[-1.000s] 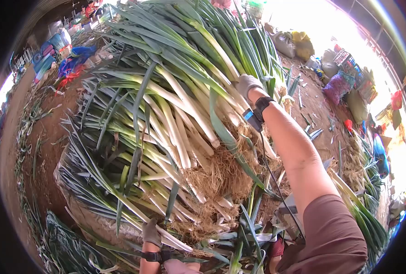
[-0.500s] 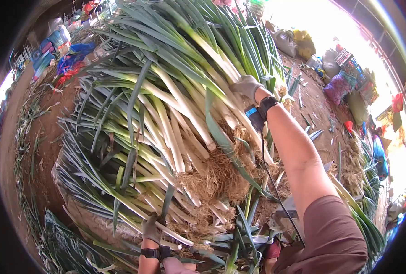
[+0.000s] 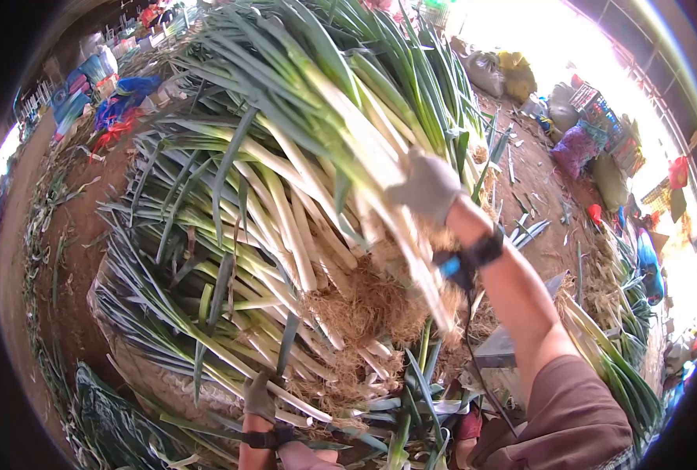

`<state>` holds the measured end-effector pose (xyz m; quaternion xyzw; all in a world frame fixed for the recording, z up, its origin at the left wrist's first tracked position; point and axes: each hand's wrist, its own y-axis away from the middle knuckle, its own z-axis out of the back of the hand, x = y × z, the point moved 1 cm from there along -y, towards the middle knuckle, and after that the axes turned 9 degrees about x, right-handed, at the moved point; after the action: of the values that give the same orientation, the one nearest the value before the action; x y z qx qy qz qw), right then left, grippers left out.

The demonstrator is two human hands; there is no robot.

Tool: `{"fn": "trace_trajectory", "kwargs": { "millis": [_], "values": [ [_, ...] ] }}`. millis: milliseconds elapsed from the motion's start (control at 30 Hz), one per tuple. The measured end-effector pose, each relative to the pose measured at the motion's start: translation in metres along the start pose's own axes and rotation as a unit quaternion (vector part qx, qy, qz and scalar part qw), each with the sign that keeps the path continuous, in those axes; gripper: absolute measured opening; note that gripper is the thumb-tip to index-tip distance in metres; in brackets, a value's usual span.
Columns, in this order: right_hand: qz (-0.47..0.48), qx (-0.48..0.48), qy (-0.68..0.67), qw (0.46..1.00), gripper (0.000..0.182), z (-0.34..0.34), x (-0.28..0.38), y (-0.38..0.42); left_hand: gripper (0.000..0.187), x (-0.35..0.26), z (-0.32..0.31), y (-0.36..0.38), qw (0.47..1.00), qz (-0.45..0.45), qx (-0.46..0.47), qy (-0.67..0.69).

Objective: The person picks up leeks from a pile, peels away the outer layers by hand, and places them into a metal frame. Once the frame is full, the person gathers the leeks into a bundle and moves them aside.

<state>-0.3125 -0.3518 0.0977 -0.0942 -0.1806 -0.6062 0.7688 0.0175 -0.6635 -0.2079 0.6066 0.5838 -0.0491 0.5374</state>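
A large heap of leeks [image 3: 286, 235] with long green leaves, white stalks and shaggy brown roots [image 3: 364, 301] spreads before me. My right hand [image 3: 430, 188], in a pale grey glove, is closed around a leek [image 3: 356, 141] at its white stalk. That leek is blurred and slants across the top of the heap, leaves to the upper left, roots to the lower right. At the heap's near edge, my left hand [image 3: 260, 398], also gloved, is closed on the white stalk of another leek [image 3: 303, 405]. Its fingers are partly hidden.
More leeks [image 3: 619, 368] lie at the right. A grey metal surface [image 3: 499, 345] shows beside my right arm, with a black cable [image 3: 474, 356] hanging near it. Filled sacks [image 3: 579, 149] line the right side. Leaf scraps litter the dirt floor [image 3: 74, 290].
My right hand has drawn toward me and slightly down, pulling a leek up off the heap. My left hand has barely moved.
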Motion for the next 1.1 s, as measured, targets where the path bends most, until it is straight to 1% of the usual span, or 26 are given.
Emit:
{"fn": "trace_trajectory", "kwargs": {
  "millis": [33,100,133,167,200,233,267,300,333,367,400,467,500,567,633,700,733,767,800,867,900,933,967,1033,1067,1100],
  "values": [
    [-0.002,-0.004,-0.012,1.0,0.04,-0.006,0.012,0.026,0.012,0.002,0.0,0.0,1.0,0.002,-0.005,0.011],
    [-0.076,0.071,-0.033,0.994,0.05,-0.02,0.024,0.056,0.015,0.001,-0.005,0.003,1.0,0.002,0.008,0.001],
    [-0.07,0.041,0.013,0.997,0.05,-0.03,0.021,0.062,0.016,-0.002,-0.006,0.004,1.0,0.001,0.012,-0.005],
    [-0.064,0.011,0.059,0.996,0.05,-0.044,0.015,0.066,0.02,-0.003,-0.005,0.007,0.999,-0.022,-0.009,-0.029],
    [-0.023,-0.04,0.063,0.997,0.052,-0.052,0.005,0.068,0.023,-0.004,-0.007,0.01,0.997,-0.047,-0.03,-0.052],
    [-0.04,-0.03,0.069,0.996,0.051,-0.046,0.008,0.076,0.027,-0.005,-0.011,0.011,0.993,-0.072,-0.05,-0.074],
    [-0.056,-0.02,0.074,0.995,0.049,-0.033,0.017,0.086,0.036,-0.009,-0.018,0.017,0.981,-0.122,-0.101,-0.114],
    [-0.073,-0.008,0.08,0.994,0.048,-0.022,0.024,0.097,0.039,-0.008,-0.016,0.018,0.962,-0.169,-0.149,-0.156],
    [-0.072,-0.009,0.057,0.996,0.047,-0.016,0.027,0.111,0.043,-0.006,-0.014,0.018,0.936,-0.214,-0.195,-0.199],
    [-0.065,0.012,-0.008,0.998,0.046,-0.019,0.026,0.125,0.046,-0.01,-0.015,0.018,0.905,-0.259,-0.238,-0.238],
    [-0.055,0.031,-0.073,0.995,0.045,-0.026,0.026,0.142,0.05,-0.022,-0.009,0.025,0.887,-0.246,-0.182,-0.346],
    [-0.053,0.063,-0.209,0.974,0.045,-0.047,0.038,0.181,0.055,-0.05,-0.04,0.043,0.959,-0.162,-0.015,-0.231],
    [-0.064,0.077,-0.277,0.956,0.046,-0.065,0.051,0.204,0.057,-0.062,-0.06,0.052,0.977,-0.114,0.07,-0.167],
    [-0.048,0.093,-0.388,0.916,0.049,-0.123,0.064,0.251,0.067,-0.079,-0.099,0.078,0.961,-0.092,0.235,-0.116],
    [-0.004,0.084,-0.348,0.934,0.056,-0.166,0.082,0.303,0.079,-0.083,-0.125,0.084,0.923,-0.049,0.379,-0.055],
    [0.006,0.149,-0.363,0.92,0.061,-0.198,0.093,0.343,0.092,-0.079,-0.142,0.087,0.868,0.019,0.495,0.014],
    [0.001,0.165,-0.38,0.91,0.066,-0.198,0.097,0.352,0.099,-0.093,-0.163,0.11,0.865,0.064,0.496,0.054],
    [-0.002,0.181,-0.395,0.901,0.073,-0.195,0.101,0.359,0.09,-0.089,-0.15,0.104,0.841,0.094,0.532,0.024],
    [-0.005,0.196,-0.41,0.891,0.082,-0.194,0.103,0.361,0.083,-0.089,-0.143,0.106,0.851,0.053,0.522,0.005],
    [0.072,0.191,-0.354,0.913,0.065,-0.188,0.104,0.356,0.068,-0.098,-0.129,0.122,0.874,-0.042,0.485,-0.013],
    [0.108,0.188,-0.325,0.921,0.058,-0.187,0.106,0.355,0.068,-0.098,-0.121,0.13,0.868,-0.083,0.489,0.032],
    [0.118,0.268,-0.299,0.908,0.066,-0.212,0.101,0.352,0.064,-0.098,-0.107,0.135,0.879,-0.102,0.465,0.022],
    [0.14,0.273,-0.312,0.899,0.067,-0.21,0.103,0.345,0.061,-0.105,-0.102,0.143,0.89,-0.123,0.44,0.009],
    [0.19,0.285,-0.338,0.876,0.068,-0.202,0.108,0.323,0.051,-0.118,-0.106,0.157,0.898,-0.209,0.383,0.063],
    [0.212,0.284,-0.302,0.885,0.069,-0.201,0.113,0.31,0.047,-0.119,-0.098,0.155,0.909,-0.246,0.328,0.075],
    [0.214,0.297,-0.265,0.892,0.07,-0.195,0.117,0.298,0.045,-0.121,-0.086,0.146,0.907,-0.25,0.324,0.099]
  ]
}}
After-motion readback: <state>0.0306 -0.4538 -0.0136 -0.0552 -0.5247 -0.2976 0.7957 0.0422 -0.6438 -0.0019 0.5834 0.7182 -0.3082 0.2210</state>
